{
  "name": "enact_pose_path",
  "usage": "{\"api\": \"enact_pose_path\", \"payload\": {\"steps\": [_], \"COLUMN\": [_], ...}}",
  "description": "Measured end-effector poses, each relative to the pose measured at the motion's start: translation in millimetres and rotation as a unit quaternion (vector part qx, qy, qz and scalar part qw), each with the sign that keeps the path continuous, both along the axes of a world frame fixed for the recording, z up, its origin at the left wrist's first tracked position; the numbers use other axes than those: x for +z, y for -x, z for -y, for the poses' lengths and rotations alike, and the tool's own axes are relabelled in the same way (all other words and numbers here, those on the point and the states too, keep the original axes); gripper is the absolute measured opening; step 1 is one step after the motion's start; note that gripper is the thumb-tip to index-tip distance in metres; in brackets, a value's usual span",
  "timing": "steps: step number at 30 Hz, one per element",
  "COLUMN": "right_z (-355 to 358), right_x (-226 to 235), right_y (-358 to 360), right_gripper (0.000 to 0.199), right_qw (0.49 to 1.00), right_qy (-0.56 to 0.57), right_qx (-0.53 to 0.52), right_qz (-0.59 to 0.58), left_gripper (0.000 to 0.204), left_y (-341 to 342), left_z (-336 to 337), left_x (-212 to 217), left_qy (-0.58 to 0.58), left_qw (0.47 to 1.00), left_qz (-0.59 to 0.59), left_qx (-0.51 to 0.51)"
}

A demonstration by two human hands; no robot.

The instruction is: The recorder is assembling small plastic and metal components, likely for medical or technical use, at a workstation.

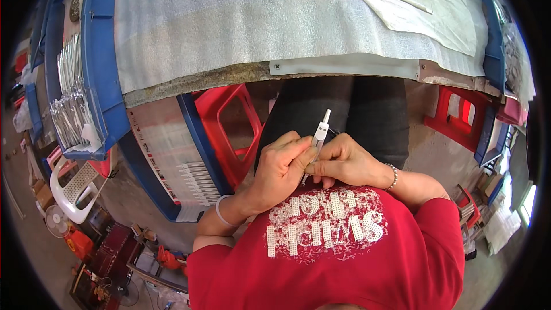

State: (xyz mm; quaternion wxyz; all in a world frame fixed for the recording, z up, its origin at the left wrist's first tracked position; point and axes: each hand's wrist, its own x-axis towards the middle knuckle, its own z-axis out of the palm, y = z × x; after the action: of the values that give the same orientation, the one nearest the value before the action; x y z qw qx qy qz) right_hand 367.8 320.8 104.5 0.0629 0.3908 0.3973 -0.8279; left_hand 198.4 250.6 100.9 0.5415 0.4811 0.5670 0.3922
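A slim white pen-like tube [320,133] with a narrow tip and two dark dots is held slanting upward over my lap. My left hand [281,166] is closed, its thumb and fingers pinching the tube's middle from the left. From the other side, my right hand [347,161] is closed too, with thumb and bent forefinger pressed together at the tube's lower part. The fingers cover much of that lower part, and a thin end [304,179] shows beneath them. A small dark bit [333,133] sits behind the right hand's knuckles; I cannot make out what it is.
Ahead lies a table covered with white foam sheet [229,34]; a thin white rod [403,0] rests on its cloth. Blue crates at left hold silver rods [72,120] and a row of white tubes [198,182]. Red stools [221,120] stand below the table.
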Motion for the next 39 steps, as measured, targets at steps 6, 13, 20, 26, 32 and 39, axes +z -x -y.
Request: {"api": "enact_pose_path", "payload": {"steps": [6,13,20,26,32,39], "right_z": [-2,-6,-5,-7,-6,-1], "right_x": [4,6,-8,-12,-8,-2], "right_y": [0,-1,-7,-9,-30,-28], "right_gripper": [0.027,0.027,0.025,0.019,0.027,0.023], "right_qw": [1.000,1.000,0.999,0.970,0.984,0.990], "right_qy": [0.002,0.011,0.042,0.209,0.123,-0.061], "right_qx": [0.015,0.017,0.020,-0.070,-0.083,-0.096], "right_qz": [0.000,0.002,-0.023,-0.105,-0.098,-0.080], "left_gripper": [0.007,0.008,0.016,0.040,0.037,0.029], "left_y": [2,4,6,11,0,-11], "left_z": [0,-3,-5,-15,-16,-25], "left_x": [3,7,-4,-44,-63,-22], "left_qy": [0.011,0.030,0.117,0.298,0.253,0.246], "left_qw": [1.000,0.999,0.989,0.805,0.742,0.903], "left_qz": [-0.003,-0.014,0.071,0.507,0.614,0.350], "left_qx": [-0.013,-0.039,-0.056,-0.082,-0.088,-0.038]}}
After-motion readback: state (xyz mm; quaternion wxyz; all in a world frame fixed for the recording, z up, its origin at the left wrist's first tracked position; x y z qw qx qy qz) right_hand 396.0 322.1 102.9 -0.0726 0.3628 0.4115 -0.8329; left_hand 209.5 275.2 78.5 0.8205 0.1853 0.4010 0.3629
